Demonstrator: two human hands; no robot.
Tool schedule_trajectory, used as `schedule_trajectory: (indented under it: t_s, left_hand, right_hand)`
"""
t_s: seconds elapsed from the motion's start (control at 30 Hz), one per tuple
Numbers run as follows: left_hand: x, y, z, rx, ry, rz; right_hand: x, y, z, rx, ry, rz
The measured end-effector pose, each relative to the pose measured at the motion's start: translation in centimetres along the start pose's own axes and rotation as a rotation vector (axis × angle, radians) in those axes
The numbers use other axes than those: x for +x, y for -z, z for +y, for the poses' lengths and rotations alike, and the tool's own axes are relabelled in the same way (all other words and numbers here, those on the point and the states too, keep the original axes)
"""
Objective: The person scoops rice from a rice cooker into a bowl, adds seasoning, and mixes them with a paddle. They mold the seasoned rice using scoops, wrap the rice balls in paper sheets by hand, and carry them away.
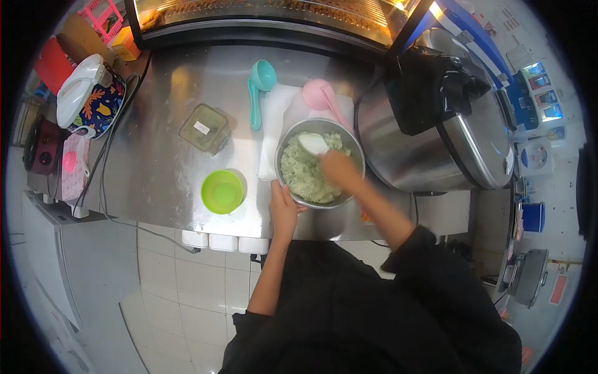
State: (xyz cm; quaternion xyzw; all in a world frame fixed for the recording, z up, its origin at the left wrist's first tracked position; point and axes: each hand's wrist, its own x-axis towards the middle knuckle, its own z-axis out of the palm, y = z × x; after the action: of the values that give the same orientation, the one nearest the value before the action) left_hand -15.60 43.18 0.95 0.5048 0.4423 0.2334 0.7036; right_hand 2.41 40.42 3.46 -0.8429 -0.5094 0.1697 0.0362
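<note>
Steel bowl [332, 204], held at its near side by the left hand [285, 209]; the right hand [337, 170] clutches a white paddle [313, 144]; hard stirring could spill the green, grainy food [304, 177].

A single wide head view looks down and forward from well above the left hand [286, 207] and right hand [339, 170], facing the counter [149, 168] beneath and beyond them.

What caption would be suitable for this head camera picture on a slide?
Left hand against a metal bowl of pale green food, right hand holding a white spoon in it.
</note>
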Motion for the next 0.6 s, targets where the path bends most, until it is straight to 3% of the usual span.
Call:
schedule_trajectory:
  t_s: [0.03,0.1,0.2,0.27,0.37,0.43,0.6]
  left_hand:
    - [0.2,0.0,-0.3,0.001,0.002,0.015]
    - [0.4,-0.3,0.0,-0.015,-0.009,0.035]
    - [-0.3,-0.3,0.3,-0.006,-0.034,0.043]
    - [-0.2,-0.7,0.3,0.001,-0.027,0.064]
    - [-0.1,-0.4,-0.1,-0.026,0.013,0.011]
    - [0.0,-0.1,-0.4,-0.059,0.002,-0.032]
    - [0.7,1.0,0.2,-0.100,0.013,-0.163]
  right_hand:
    - [-2.3,-2.0,-2.8,0.098,-0.132,0.112]
    - [-7.4,-2.3,-5.9,0.169,-0.227,0.045]
    - [-9.8,1.4,-4.4,0.135,-0.199,-0.119]
    - [-9.5,6.0,-2.9,-0.077,-0.040,-0.167]
    - [-7.9,11.7,-1.5,-0.286,-0.044,-0.172]
    - [-6.1,11.1,0.4,-0.459,-0.155,-0.347]
    - [-5.6,5.9,2.7,-0.353,-0.123,-0.126]
